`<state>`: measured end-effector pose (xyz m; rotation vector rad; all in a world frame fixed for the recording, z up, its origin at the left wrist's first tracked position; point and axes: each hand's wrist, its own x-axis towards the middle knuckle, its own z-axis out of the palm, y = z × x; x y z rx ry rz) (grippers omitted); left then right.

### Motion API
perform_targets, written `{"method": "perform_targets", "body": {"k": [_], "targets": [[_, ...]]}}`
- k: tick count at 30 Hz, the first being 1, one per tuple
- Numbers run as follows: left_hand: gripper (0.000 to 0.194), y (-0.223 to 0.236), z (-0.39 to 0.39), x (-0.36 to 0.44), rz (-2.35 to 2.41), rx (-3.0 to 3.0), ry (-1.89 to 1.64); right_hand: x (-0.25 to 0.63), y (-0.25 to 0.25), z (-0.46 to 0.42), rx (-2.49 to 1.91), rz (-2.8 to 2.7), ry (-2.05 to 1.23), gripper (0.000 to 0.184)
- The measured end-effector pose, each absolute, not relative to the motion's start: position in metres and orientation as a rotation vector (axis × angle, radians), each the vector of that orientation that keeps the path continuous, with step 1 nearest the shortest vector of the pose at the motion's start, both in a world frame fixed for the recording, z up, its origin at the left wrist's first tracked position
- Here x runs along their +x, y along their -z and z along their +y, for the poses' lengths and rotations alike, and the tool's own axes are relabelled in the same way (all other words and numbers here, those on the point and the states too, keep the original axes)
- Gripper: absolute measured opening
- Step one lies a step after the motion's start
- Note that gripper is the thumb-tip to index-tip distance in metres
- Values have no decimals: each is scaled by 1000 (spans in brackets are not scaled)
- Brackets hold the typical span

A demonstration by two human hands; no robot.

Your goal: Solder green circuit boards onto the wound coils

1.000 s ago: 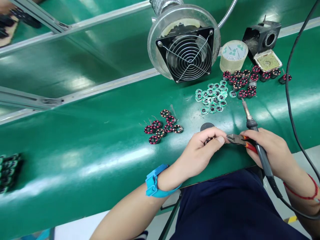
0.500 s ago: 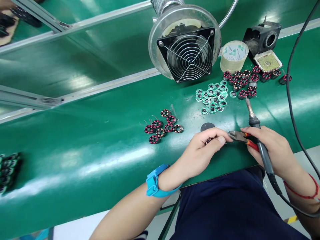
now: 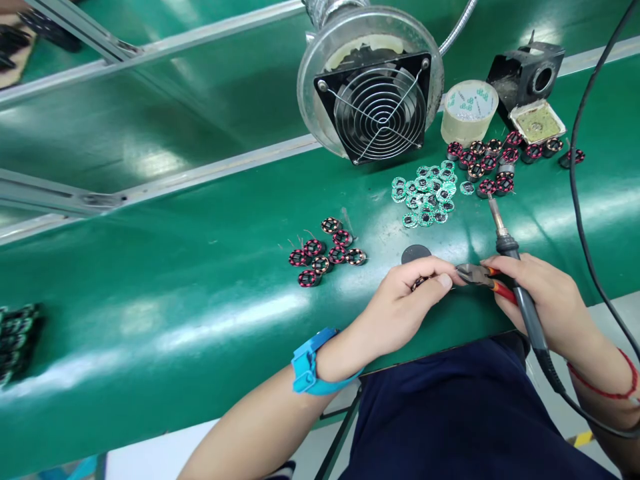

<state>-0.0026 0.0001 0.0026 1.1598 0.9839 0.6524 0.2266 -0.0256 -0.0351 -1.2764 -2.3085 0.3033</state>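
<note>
My left hand [image 3: 400,300] pinches a small dark wound coil [image 3: 419,283], which is mostly hidden by my fingers. My right hand [image 3: 547,300] grips a soldering iron [image 3: 523,300] and red-handled side cutters [image 3: 475,275] together. The cutters' metal jaws point at my left fingertips, almost touching them. The iron's bare tip points up and away, clear of the coil. A black round disc [image 3: 416,254] lies just beyond my left hand. Loose green circuit rings [image 3: 425,197] and pink-and-black coils [image 3: 320,265] lie farther off on the bench.
A green bench [image 3: 150,313] carries a round fume fan [image 3: 380,110], a tape roll [image 3: 469,113], a sponge tray [image 3: 537,121], a black iron holder [image 3: 525,75], and more coils [image 3: 485,160]. A black cable [image 3: 575,180] runs down the right. A blue wrist strap [image 3: 307,363] circles my left wrist.
The cutters sit slightly higher than one second ago, and the iron's tip has swung a little to the right. My left hand has barely moved and still pinches the coil.
</note>
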Motion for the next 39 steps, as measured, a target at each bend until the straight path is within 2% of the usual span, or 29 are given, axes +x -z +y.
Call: {"method": "perform_targets", "body": {"k": [9, 15, 23, 39], "targets": [[18, -1, 0, -3, 993, 1153, -640, 227, 33, -27, -1284, -2299, -316, 24], [22, 1, 0, -5, 954, 1067, -622, 230, 36, -28, -1352, -2233, -342, 29], [12, 0, 0, -4, 966, 1003, -643, 231, 35, -28, -1321, -2287, -327, 29], [12, -4, 0, -2, 995, 986, -652, 227, 34, -27, -1269, -2359, -305, 29]]}}
